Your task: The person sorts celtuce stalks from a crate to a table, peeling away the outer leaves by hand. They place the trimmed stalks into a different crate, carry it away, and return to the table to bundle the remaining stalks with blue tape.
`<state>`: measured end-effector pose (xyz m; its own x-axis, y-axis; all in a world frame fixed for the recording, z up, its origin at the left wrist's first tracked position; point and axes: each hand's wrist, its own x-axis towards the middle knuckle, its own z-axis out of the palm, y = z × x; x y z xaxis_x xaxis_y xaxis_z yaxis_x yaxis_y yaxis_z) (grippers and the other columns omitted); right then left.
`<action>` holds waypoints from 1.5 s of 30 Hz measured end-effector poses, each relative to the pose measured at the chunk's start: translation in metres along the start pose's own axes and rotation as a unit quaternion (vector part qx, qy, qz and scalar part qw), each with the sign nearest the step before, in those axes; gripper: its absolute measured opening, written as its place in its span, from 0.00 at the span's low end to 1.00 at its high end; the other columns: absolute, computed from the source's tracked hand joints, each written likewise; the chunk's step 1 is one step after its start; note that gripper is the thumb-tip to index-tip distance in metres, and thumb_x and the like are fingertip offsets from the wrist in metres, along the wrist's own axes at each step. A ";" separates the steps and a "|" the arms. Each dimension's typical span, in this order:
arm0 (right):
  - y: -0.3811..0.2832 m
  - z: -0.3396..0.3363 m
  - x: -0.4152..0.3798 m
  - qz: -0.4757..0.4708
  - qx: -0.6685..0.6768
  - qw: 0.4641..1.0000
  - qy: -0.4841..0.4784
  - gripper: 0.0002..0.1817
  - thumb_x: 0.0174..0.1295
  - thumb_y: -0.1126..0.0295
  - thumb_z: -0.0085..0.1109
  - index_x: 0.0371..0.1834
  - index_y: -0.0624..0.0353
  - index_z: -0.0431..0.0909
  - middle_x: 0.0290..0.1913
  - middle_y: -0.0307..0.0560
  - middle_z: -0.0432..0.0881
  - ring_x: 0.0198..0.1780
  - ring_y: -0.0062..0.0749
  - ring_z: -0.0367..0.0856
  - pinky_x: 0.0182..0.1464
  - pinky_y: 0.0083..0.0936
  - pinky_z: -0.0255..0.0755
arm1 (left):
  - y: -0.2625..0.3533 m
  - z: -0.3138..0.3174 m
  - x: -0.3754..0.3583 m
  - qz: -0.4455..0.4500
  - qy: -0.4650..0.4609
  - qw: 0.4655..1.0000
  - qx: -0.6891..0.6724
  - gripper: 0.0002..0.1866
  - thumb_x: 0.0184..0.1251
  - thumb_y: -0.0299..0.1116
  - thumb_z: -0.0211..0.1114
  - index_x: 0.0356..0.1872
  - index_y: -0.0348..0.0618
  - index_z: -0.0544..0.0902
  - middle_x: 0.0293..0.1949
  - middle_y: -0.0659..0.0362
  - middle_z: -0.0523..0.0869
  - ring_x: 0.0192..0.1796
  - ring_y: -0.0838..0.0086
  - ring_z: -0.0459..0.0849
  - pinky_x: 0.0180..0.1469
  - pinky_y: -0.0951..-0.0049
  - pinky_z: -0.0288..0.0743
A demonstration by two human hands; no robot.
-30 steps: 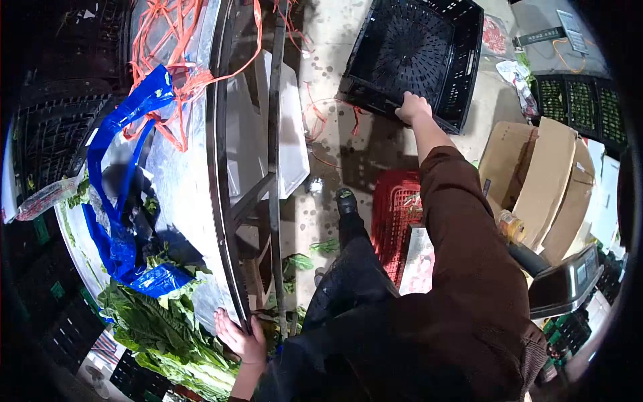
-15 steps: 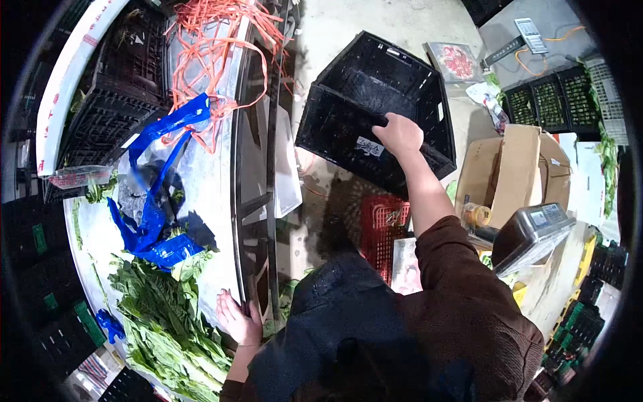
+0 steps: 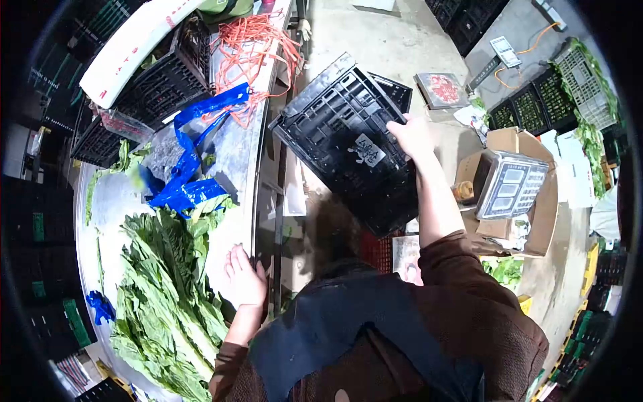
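With its fingers closed over the rim, my right hand (image 3: 413,137) holds a black plastic crate (image 3: 338,134). The crate is tilted so its labelled side and ribbed underside face me; most of its inside is hidden. On the left, my left hand (image 3: 242,278) rests at the edge of the metal table (image 3: 231,161), fingers stretched out and holding nothing. Beside that hand lies a heap of long green leafy vegetables (image 3: 161,288). Crumpled blue plastic strips (image 3: 184,181) lie just above the leaves.
Tangled orange-red twine (image 3: 254,47) covers the table's far end, near another black crate (image 3: 177,74). A red crate (image 3: 376,251) is on the floor below the held crate. To the right are an open cardboard box (image 3: 542,234) and a weighing scale (image 3: 512,184).
The black crate has been tipped, so its open inside has turned away and its underside shows. My right hand still grips its rim. The left hand stays at the table edge.
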<state>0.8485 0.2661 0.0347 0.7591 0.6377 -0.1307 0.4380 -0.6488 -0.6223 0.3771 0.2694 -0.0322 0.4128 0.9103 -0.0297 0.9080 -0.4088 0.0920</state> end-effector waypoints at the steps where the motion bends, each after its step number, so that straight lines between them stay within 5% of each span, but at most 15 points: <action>1: -0.003 -0.005 -0.013 -0.005 -0.006 1.000 0.013 0.25 0.48 0.51 0.59 0.44 0.57 0.84 0.38 0.56 0.85 0.43 0.45 0.84 0.48 0.36 0.75 | 0.000 0.000 -0.001 -0.004 -0.004 1.000 -0.002 0.37 0.59 0.38 0.62 0.67 0.35 0.60 0.65 0.47 0.68 0.69 0.54 0.62 0.70 0.58 0.55; 7: -0.014 -0.026 -0.125 0.000 0.330 0.944 0.012 0.15 0.51 0.67 0.60 0.36 0.70 0.81 0.29 0.46 0.83 0.29 0.26 0.79 0.33 0.24 0.73 | -0.003 0.008 -0.012 0.007 0.060 0.998 -0.011 0.37 0.59 0.43 0.62 0.67 0.37 0.62 0.65 0.49 0.68 0.69 0.56 0.63 0.68 0.55 0.56; 12: -0.012 -0.029 -0.240 0.022 0.376 0.926 -0.021 0.12 0.55 0.64 0.61 0.31 0.63 0.80 0.20 0.37 0.74 0.17 0.20 0.67 0.19 0.20 0.58 | -0.006 0.008 -0.020 0.088 0.199 0.970 -0.106 0.38 0.63 0.49 0.61 0.68 0.36 0.62 0.65 0.46 0.67 0.70 0.49 0.60 0.72 0.52 0.49; 13: -0.014 -0.030 -0.262 0.033 0.382 0.923 -0.042 0.11 0.55 0.65 0.62 0.31 0.62 0.80 0.20 0.36 0.74 0.17 0.18 0.67 0.18 0.18 0.57 | -0.003 -0.001 -0.034 0.093 0.167 0.951 -0.242 0.37 0.64 0.47 0.60 0.69 0.36 0.60 0.67 0.45 0.66 0.70 0.49 0.59 0.72 0.54 0.49; 14: -0.019 -0.033 -0.283 0.027 0.401 0.913 -0.068 0.08 0.57 0.67 0.62 0.31 0.61 0.80 0.19 0.35 0.74 0.17 0.17 0.66 0.18 0.17 0.57 | 0.003 -0.007 -0.052 0.097 0.125 0.915 -0.370 0.37 0.65 0.45 0.59 0.70 0.35 0.58 0.68 0.44 0.64 0.71 0.50 0.58 0.73 0.55 0.48; 16: -0.028 -0.038 -0.319 0.016 0.444 0.889 -0.115 0.06 0.58 0.68 0.61 0.31 0.60 0.80 0.20 0.34 0.74 0.17 0.16 0.66 0.19 0.16 0.58 | 0.021 -0.004 -0.075 0.375 0.165 0.610 -0.678 0.37 0.66 0.43 0.57 0.71 0.35 0.55 0.69 0.43 0.61 0.72 0.53 0.57 0.73 0.61 0.47; 19: -0.032 -0.034 -0.340 -0.013 0.470 0.858 -0.208 0.04 0.62 0.72 0.57 0.34 0.60 0.76 0.22 0.32 0.71 0.19 0.15 0.66 0.21 0.14 0.59 | 0.044 -0.086 -0.137 0.049 -0.059 0.690 -0.720 0.29 0.65 0.31 0.60 0.66 0.35 0.63 0.60 0.51 0.73 0.60 0.64 0.72 0.65 0.67 0.61; 23: -0.057 -0.036 -0.369 -0.098 0.519 0.784 -0.327 0.06 0.65 0.69 0.56 0.41 0.59 0.75 0.31 0.35 0.74 0.25 0.19 0.73 0.26 0.17 0.70 | 0.004 -0.100 -0.157 -0.035 -0.030 0.642 -0.765 0.25 0.67 0.36 0.63 0.61 0.36 0.69 0.53 0.52 0.80 0.50 0.66 0.80 0.55 0.68 0.73; 25: -0.066 -0.037 -0.383 -0.108 0.605 0.690 -0.382 0.14 0.67 0.65 0.55 0.51 0.60 0.75 0.33 0.38 0.76 0.29 0.22 0.78 0.29 0.20 0.75 | -0.012 -0.122 -0.170 -0.049 -0.015 0.679 -0.733 0.24 0.71 0.40 0.58 0.61 0.35 0.69 0.52 0.52 0.80 0.49 0.68 0.81 0.53 0.71 0.74; 26: -0.072 -0.036 -0.393 -0.105 0.652 0.642 -0.389 0.10 0.66 0.63 0.58 0.39 0.58 0.76 0.32 0.37 0.77 0.28 0.21 0.78 0.27 0.20 0.74 | -0.028 -0.121 -0.172 -0.046 -0.028 0.693 -0.719 0.27 0.72 0.44 0.57 0.61 0.32 0.69 0.53 0.51 0.79 0.49 0.69 0.81 0.54 0.71 0.74; 29: -0.084 -0.030 -0.422 -0.065 0.734 0.552 -0.390 0.12 0.66 0.60 0.57 0.33 0.57 0.73 0.28 0.36 0.76 0.24 0.20 0.74 0.27 0.20 0.71 | -0.035 -0.143 -0.201 -0.079 -0.037 0.715 -0.694 0.32 0.70 0.49 0.57 0.60 0.26 0.69 0.53 0.48 0.79 0.49 0.67 0.81 0.54 0.71 0.74; 30: -0.081 -0.020 -0.425 -0.061 0.752 0.502 -0.423 0.10 0.69 0.62 0.53 0.46 0.56 0.72 0.31 0.34 0.72 0.26 0.19 0.71 0.27 0.19 0.68 | -0.040 -0.141 -0.207 -0.089 -0.040 0.728 -0.679 0.33 0.70 0.50 0.57 0.60 0.26 0.68 0.53 0.48 0.79 0.49 0.67 0.81 0.54 0.71 0.74; 32: -0.076 -0.019 -0.444 -0.031 0.773 0.465 -0.430 0.11 0.69 0.62 0.54 0.31 0.52 0.66 0.27 0.33 0.67 0.19 0.18 0.64 0.22 0.20 0.62 | -0.036 -0.148 -0.231 -0.108 -0.062 0.715 -0.688 0.30 0.69 0.49 0.57 0.59 0.31 0.73 0.54 0.50 0.81 0.50 0.65 0.82 0.55 0.68 0.74; 39: -0.049 -0.067 -0.535 0.003 0.784 0.520 -0.340 0.14 0.69 0.61 0.48 0.27 0.56 0.64 0.16 0.35 0.62 0.15 0.21 0.63 0.18 0.23 0.60 | -0.008 -0.174 -0.327 -0.168 -0.047 0.769 -0.615 0.32 0.67 0.49 0.61 0.61 0.31 0.72 0.54 0.53 0.80 0.52 0.67 0.80 0.57 0.72 0.72; 45: -0.027 -0.109 -0.592 0.022 0.739 0.600 -0.306 0.20 0.69 0.64 0.44 0.57 0.66 0.58 0.15 0.37 0.63 0.14 0.24 0.63 0.17 0.27 0.61 | 0.014 -0.160 -0.368 -0.124 -0.092 0.797 -0.584 0.30 0.74 0.49 0.48 0.63 0.31 0.70 0.52 0.49 0.81 0.49 0.64 0.82 0.54 0.69 0.76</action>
<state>0.4398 -0.1390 0.2131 0.2378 0.9598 -0.1492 -0.8241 0.1180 -0.5540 0.2259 -0.0609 0.1397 0.3310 0.8853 -0.3267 0.3216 0.2197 0.9211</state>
